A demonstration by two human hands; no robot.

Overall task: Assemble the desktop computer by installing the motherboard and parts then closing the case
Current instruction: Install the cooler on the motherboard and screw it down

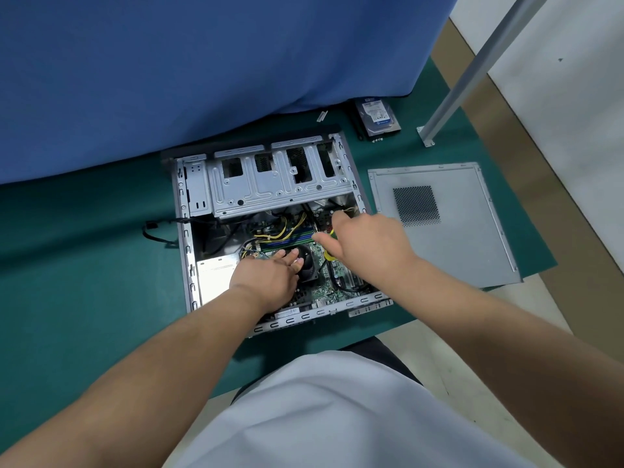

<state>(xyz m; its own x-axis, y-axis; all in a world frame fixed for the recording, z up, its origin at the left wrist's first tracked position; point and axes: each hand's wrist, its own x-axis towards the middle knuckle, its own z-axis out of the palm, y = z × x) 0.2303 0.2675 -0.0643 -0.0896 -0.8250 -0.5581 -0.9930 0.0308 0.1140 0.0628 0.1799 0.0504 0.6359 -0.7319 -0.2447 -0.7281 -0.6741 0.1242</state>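
Green mat [101, 265] under open case [270, 231], case lying on its side. Motherboard [324, 285] seated inside, low in the chassis; drive cage [277, 184] above it; yellow and black cables [280, 231] draped across the board. Left hand [270, 275] laid on the cooler fan [309, 261], fingers extended and relaxed, gripping nothing. Right hand [368, 238] wrapped around a yellow-green screwdriver [329, 253], shaft and tip hidden behind the hand. Side panel [442, 224] flat on the mat to the right, well apart from the chassis. Hard drive [378, 118] at the far edge of the mat, loose screws [376, 140] just beside it.

Probable step: fastening the board or cooler. Case not yet closed, drive not yet fitted.

Hazards:
- Tip slipping off a screw head onto the board; cause: hidden tip, angled approach.
- Cable pinched or snagged under the tool; cause: wiring crossing the work area.
- Fan blades stressed; cause: pressure from the resting palm.
- Screw dropped among components; cause: crowded interior.
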